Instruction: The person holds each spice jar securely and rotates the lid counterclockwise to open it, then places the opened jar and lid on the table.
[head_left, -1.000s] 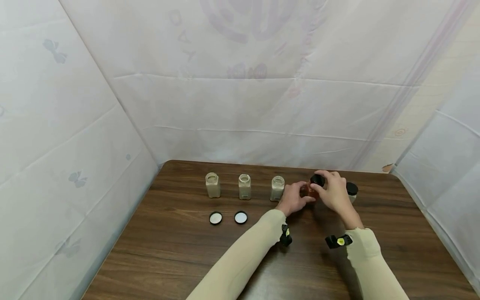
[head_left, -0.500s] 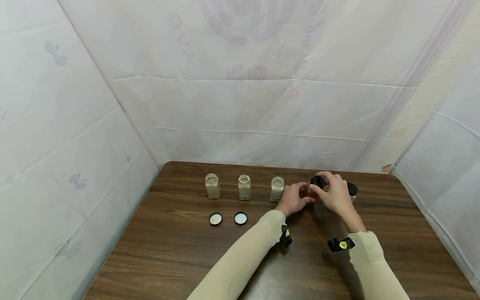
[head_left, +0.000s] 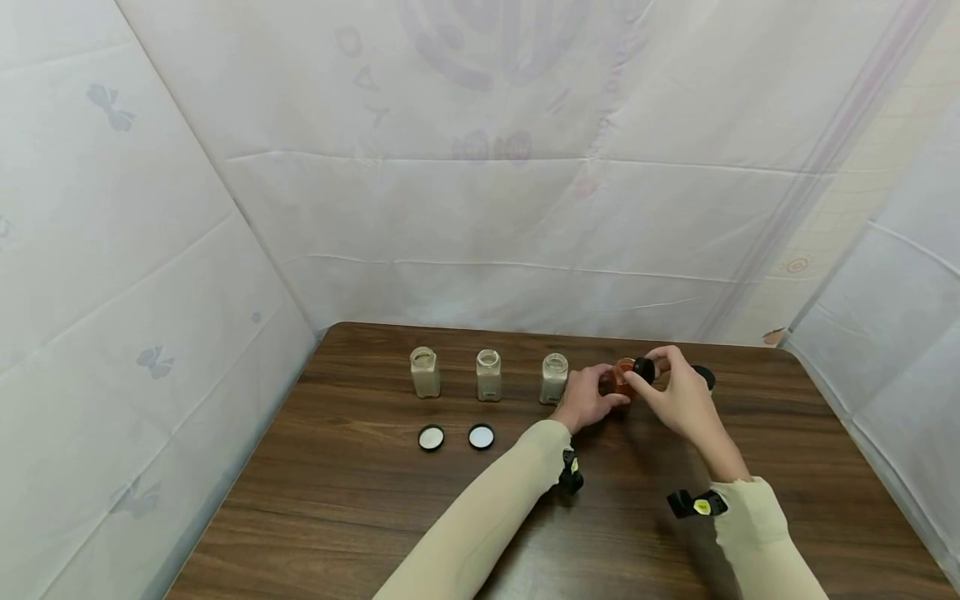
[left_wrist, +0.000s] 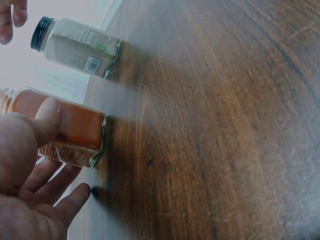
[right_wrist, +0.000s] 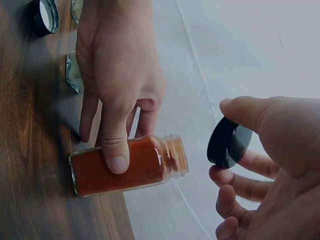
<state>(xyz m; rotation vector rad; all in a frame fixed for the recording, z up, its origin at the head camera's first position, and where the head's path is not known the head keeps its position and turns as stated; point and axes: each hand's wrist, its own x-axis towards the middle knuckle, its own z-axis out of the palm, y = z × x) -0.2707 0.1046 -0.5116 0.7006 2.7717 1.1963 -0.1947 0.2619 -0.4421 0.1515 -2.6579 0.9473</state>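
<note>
My left hand (head_left: 587,397) grips an upright glass spice jar of orange-red powder (right_wrist: 142,167), thumb on one side and fingers round the other. The jar's threaded mouth is uncovered, and its base is at the table. Just off that mouth, my right hand (head_left: 684,402) pinches a black screw lid (right_wrist: 227,142) between thumb and fingers. To the right stands a capped jar of pale powder (left_wrist: 82,47), mostly hidden behind the right hand in the head view. Left of my left hand is an uncapped jar of whitish powder (head_left: 554,382).
Two more uncapped jars of pale powder, a middle one (head_left: 489,380) and a left one (head_left: 426,377), line up along the back of the brown wooden table (head_left: 337,500). In front of them lie two black lids, left (head_left: 431,437) and right (head_left: 482,436). White cloth walls (head_left: 480,217) rise behind.
My right hand has lifted the black lid off the orange-red jar and moved slightly right with it, uncovering the mouth. The left hand has stayed put on the jar.
</note>
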